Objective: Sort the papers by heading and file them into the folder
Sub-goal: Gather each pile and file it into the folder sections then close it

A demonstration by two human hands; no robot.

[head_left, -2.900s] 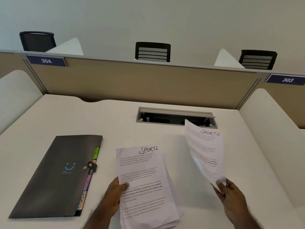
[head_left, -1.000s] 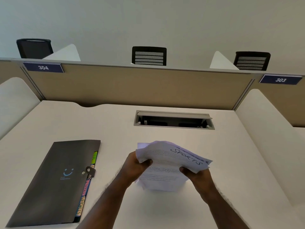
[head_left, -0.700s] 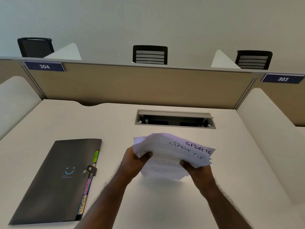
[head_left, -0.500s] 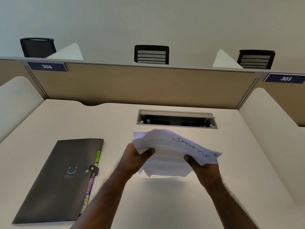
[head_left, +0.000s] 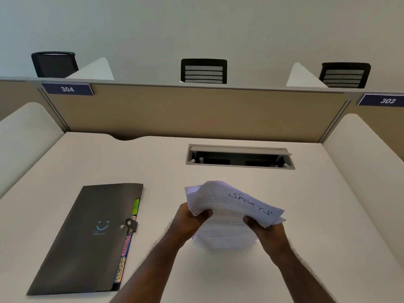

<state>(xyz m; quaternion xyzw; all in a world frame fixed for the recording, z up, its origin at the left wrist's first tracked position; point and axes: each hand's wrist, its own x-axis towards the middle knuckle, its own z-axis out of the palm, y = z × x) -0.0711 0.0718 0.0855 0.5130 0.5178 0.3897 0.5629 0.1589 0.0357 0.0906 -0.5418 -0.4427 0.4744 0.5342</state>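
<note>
Since earlier, the loose sheet is rejoining the stack of SPORTS papers (head_left: 231,213). Left hand (head_left: 189,223) and right hand (head_left: 265,234) are pinching its side edges above the desk (head_left: 306,204); light and floppy, it is sagging between them.

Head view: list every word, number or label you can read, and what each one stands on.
"304": blue plate on the partition, left.
"303": blue plate, right.
"SPORTS": handwritten on the top sheet held in both hands.
"HR": green folder tab.
"SPORTS": lowest folder tab.
Pink tab, folder logo text, printed paragraphs: too blurred.
</note>
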